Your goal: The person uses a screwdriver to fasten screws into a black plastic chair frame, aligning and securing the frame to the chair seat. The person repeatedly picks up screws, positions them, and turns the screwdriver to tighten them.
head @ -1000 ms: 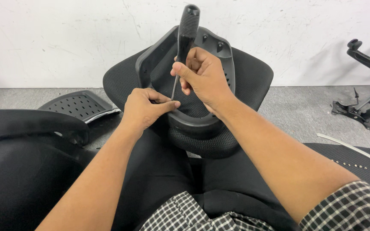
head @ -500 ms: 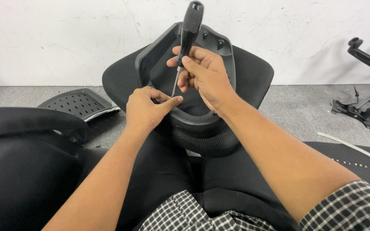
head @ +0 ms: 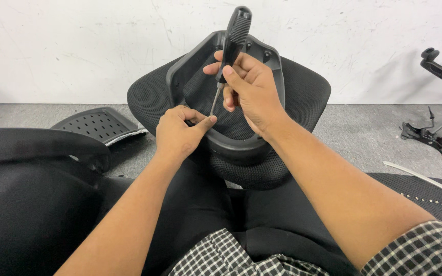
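The left hand (head: 177, 133) pinches at the screwdriver tip against the black plastic frame (head: 241, 145) of a mesh chair back (head: 303, 97) propped on the lap. Just beyond, the right hand (head: 249, 89) grips the black-handled screwdriver (head: 231, 46), tilted nearly upright.

Matt black plastic frame (head: 241, 148) rims the black woven-mesh chair back (head: 303, 97); ribbed black-handled screwdriver (head: 234, 38) with bright metal shaft; rough white plaster wall (head: 78, 46).

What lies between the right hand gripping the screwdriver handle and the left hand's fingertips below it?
In the head view, the screwdriver's bare metal shaft spans from right hand to left hand.
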